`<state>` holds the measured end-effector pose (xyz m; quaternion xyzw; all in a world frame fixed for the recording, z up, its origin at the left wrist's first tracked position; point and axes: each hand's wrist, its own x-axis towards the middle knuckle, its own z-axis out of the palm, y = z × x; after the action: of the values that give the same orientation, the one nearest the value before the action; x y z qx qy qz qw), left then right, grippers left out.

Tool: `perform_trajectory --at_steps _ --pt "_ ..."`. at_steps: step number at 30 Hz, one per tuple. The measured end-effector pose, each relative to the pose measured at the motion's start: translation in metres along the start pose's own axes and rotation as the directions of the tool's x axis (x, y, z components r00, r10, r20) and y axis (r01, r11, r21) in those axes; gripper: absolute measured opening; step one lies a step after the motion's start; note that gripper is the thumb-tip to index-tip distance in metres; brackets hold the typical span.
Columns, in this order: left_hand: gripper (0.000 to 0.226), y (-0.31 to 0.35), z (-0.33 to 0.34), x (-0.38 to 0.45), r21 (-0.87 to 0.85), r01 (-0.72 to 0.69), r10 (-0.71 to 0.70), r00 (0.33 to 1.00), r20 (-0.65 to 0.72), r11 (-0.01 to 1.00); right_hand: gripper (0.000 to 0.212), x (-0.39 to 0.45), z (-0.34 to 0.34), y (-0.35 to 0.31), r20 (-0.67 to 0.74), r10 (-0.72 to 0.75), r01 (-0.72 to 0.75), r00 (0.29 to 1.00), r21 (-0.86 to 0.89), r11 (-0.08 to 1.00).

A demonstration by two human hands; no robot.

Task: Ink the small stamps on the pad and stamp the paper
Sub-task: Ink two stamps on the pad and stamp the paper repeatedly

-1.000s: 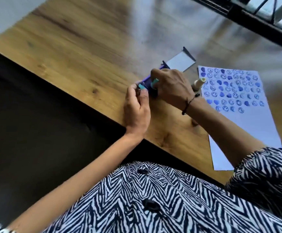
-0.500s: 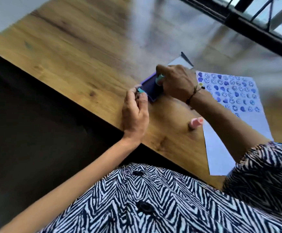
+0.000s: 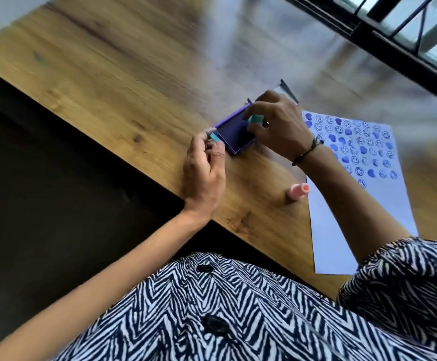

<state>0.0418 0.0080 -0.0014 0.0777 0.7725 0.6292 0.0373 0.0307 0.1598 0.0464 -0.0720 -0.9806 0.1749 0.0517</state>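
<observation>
Right now both hands work at the purple ink pad [image 3: 234, 134], which sits open on the wooden desk [image 3: 123, 82] just left of the paper [image 3: 342, 204]. The right hand [image 3: 280, 126] has its fingers [image 3: 257, 106] pinched narrow around a small teal stamp [image 3: 254, 118], held at the far side of the dark pad surface; whether its face touches the ink cannot be told. The left hand [image 3: 204, 168] grips a second teal stamp [image 3: 214, 137] between thumb and fingertips at the pad's near-left corner, apparently off the inked area. A pink stamp [image 3: 296, 192] stands unused on the desk, just beside the paper's left edge.

Rows of blue faces and hearts fill the paper's upper part, while its lower half is blank, so the job looks roughly midway. The likely trouble is the carry across: the right forearm lies over the sheet's left side, and dragging it could smear prints or shift the loose sheet. A tilted or lightly pressed stamp would pick up ink unevenly and print a partial face. The pink stamp could also be knocked over by the wrist.
</observation>
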Motion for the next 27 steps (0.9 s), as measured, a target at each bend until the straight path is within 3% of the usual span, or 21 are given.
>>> perform_trajectory --at_steps 7,12,16,20,22,25,27 --pt "0.036 0.002 -0.002 0.0 -0.01 0.0 0.0 1.0 0.016 1.0 0.019 0.004 0.016 -0.006 -0.152 0.204 -0.21 0.967 -0.021 0.978" --pt "0.034 0.001 -0.002 0.0 -0.032 0.002 0.0 0.999 0.041 0.999 0.02 0.005 0.01 -0.01 -0.275 0.064 -0.07 0.959 -0.011 0.998" --pt "0.034 0.001 -0.002 0.001 -0.028 -0.007 0.008 0.999 0.043 1.0 0.018 0.003 0.019 -0.013 -0.102 -0.032 0.013 0.994 -0.185 0.983" --pt "0.033 0.001 -0.003 0.0 -0.03 -0.014 0.015 0.999 0.041 0.999 0.021 0.015 0.002 -0.008 -0.131 -0.025 0.014 0.991 -0.087 0.996" --pt "0.033 0.001 -0.003 0.0 -0.023 -0.017 0.018 0.999 0.032 1.0 0.022 0.018 0.005 -0.01 -0.17 -0.056 0.035 0.984 -0.125 0.992" --pt "0.033 0.004 -0.002 0.001 -0.012 -0.024 0.025 0.999 0.022 1.0 0.02 0.013 0.017 -0.014 -0.037 -0.064 0.057 0.997 -0.178 0.982" --pt "0.033 0.004 -0.002 -0.001 -0.006 -0.029 0.03 0.999 0.03 1.0 0.019 0.018 0.008 -0.01 -0.022 -0.05 0.046 0.998 -0.15 0.988"
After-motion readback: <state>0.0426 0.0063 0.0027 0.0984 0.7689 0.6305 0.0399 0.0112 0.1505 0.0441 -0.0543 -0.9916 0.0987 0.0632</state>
